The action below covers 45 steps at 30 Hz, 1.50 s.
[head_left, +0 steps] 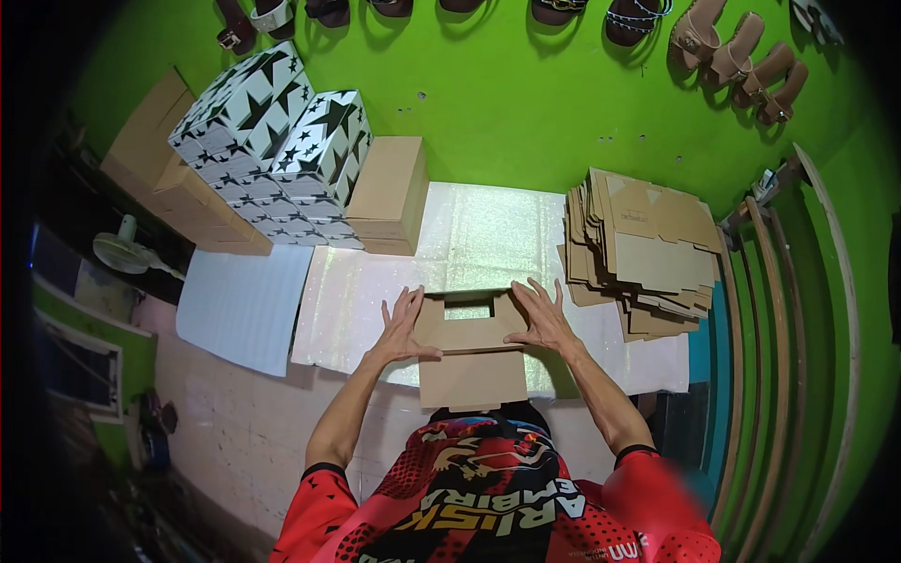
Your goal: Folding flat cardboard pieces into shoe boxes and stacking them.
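Note:
A flat brown cardboard box blank (pixel 471 361) lies on a shiny pale sheet (pixel 469 235) on the floor in front of me. My left hand (pixel 404 328) presses flat on the blank's left flap with fingers spread. My right hand (pixel 537 317) presses on its right flap the same way. The far part of the blank is folded up between my hands, leaving a rectangular opening (pixel 467 307).
A stack of flat cardboard blanks (pixel 643 249) lies to the right. Folded star-patterned boxes (pixel 282 150) and plain brown boxes (pixel 389 192) are piled at the back left. A white sheet (pixel 246 305) lies left. Sandals (pixel 741 56) hang on the green wall.

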Motion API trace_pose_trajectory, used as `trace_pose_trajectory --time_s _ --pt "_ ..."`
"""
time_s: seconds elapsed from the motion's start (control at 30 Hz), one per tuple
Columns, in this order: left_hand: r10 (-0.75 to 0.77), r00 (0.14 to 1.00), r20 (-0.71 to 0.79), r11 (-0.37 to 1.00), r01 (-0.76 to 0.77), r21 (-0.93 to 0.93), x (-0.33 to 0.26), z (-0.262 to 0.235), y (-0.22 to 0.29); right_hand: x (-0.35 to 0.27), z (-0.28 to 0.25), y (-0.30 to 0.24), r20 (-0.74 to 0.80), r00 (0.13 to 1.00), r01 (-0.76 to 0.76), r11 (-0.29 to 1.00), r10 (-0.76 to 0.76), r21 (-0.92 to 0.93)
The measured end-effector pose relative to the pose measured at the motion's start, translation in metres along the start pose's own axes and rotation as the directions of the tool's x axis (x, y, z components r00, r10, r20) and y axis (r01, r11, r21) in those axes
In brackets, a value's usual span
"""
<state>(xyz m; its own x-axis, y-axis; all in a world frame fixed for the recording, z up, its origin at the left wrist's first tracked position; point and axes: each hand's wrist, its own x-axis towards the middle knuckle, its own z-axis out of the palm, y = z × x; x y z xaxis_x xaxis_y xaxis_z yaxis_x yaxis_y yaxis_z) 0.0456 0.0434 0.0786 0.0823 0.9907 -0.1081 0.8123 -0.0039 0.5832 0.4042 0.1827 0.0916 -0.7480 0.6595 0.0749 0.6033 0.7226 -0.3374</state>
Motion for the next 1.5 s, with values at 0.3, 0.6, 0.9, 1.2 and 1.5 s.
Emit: trace_pose_trajectory --time_s 0.3,0.6,0.9,1.2,1.5 --pt "0.002 0.996 0.093 0.981 -0.02 0.192 -0.014 0.007 -0.002 -0.004 -0.002 -0.015 0.073 0.995 -0.064 0.998 0.062 0.027" --pt "-0.028 0.99 0.138 0.985 0.003 0.172 -0.011 0.013 0.007 0.065 0.024 -0.04 0.131 0.982 -0.145 0.988 0.136 0.06" --pt "-0.026 0.994 0.11 0.98 0.004 0.201 -0.019 0.023 0.006 0.068 0.035 -0.054 0.021 0.986 -0.167 0.985 0.166 0.053" --pt "0.055 0.998 0.025 0.966 -0.059 0.252 -0.012 0.03 0.038 0.067 0.033 -0.04 0.101 0.976 -0.203 0.97 0.191 0.133" --pt "0.111 0.993 0.032 0.982 -0.115 0.152 0.017 0.036 0.057 0.045 0.009 -0.035 0.423 0.906 0.054 0.994 -0.009 -0.093"
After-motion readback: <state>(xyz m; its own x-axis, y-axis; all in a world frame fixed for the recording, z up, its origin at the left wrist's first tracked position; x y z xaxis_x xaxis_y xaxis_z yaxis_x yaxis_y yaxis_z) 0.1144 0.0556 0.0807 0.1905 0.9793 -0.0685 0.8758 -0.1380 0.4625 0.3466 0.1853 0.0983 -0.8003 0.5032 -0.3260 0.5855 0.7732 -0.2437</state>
